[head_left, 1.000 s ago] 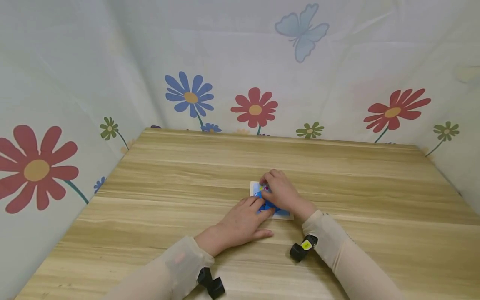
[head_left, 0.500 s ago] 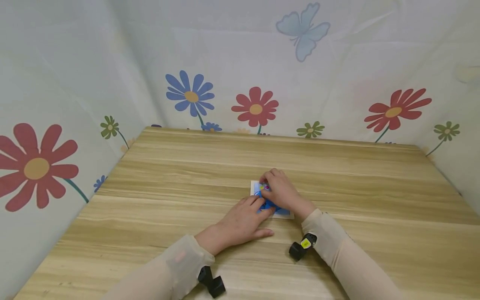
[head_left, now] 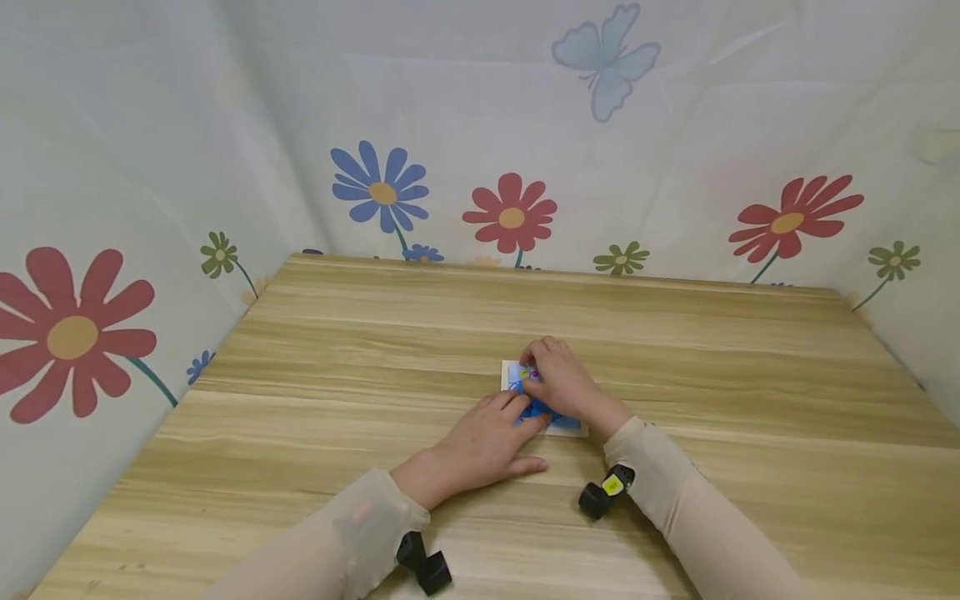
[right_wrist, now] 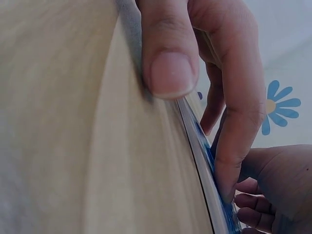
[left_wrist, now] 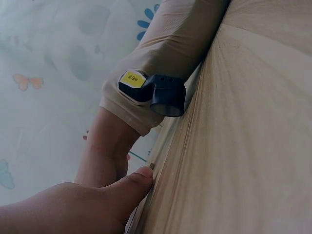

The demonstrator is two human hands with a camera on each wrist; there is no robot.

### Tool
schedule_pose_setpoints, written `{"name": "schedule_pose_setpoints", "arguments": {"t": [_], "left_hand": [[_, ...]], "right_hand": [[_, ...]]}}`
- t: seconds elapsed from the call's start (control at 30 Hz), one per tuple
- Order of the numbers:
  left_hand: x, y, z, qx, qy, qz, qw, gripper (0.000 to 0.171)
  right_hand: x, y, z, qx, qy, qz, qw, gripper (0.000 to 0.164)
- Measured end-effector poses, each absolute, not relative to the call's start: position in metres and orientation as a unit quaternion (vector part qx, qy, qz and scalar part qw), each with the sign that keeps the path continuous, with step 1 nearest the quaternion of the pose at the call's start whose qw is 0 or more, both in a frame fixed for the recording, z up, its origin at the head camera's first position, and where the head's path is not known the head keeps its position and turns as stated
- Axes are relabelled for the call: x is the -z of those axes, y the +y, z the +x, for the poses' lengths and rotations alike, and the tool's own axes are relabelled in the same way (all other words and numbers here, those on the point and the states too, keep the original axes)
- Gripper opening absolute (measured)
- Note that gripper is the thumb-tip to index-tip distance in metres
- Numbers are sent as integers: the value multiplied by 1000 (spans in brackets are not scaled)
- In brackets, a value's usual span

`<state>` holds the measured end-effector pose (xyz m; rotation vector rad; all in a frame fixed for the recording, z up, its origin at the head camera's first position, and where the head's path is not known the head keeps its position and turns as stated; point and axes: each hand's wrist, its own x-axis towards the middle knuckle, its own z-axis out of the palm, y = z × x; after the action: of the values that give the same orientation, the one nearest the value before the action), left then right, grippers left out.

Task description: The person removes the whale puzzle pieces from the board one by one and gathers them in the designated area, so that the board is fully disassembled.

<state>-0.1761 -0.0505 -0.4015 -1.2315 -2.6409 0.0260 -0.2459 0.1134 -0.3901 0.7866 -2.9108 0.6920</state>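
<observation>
A small flat picture puzzle (head_left: 566, 425), blue with a white border, lies on the table under both hands. My left hand (head_left: 483, 442) reaches over its near left side with fingers extended; the fingertips press its surface while the thumb rests out on the wood. In the right wrist view the left thumb (right_wrist: 170, 63) looms close, with one finger down on the puzzle's blue face. The right hand (head_left: 566, 379) bends over the far right part, fingers curled and thumb down by small yellow and purple spots. Those fingers hide much of the picture.
A wood-grain table (head_left: 360, 333) spreads around the hands. White cloth (head_left: 675, 150) printed with flowers and a butterfly hangs behind and at both sides. Black wrist cameras (head_left: 423, 564) sit at each beige cuff, just above the tabletop.
Both hands stay in nearly the same place on the puzzle. Only a slight shift of the small purple spot by the right fingers shows.
</observation>
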Motion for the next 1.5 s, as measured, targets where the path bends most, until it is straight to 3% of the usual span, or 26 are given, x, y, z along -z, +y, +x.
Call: {"name": "schedule_pose_setpoints", "arguments": {"t": [0.23,0.57,1.0,1.5], "left_hand": [[401,-50,-175,-7,-902,-420,105,57],[401,-48,-173,-5,-903,-417,103,57],[403,-47,-175,-7,-905,-413,101,57],[400,-50,-176,1,-913,-400,77,59]], "right_hand": [[391,116,-245,-260,-933,248,26,23],[390,118,-246,-335,-919,208,29,8],[370,125,-242,-340,-917,205,44,6],[348,142,-244,-342,-920,191,23,8]]}}
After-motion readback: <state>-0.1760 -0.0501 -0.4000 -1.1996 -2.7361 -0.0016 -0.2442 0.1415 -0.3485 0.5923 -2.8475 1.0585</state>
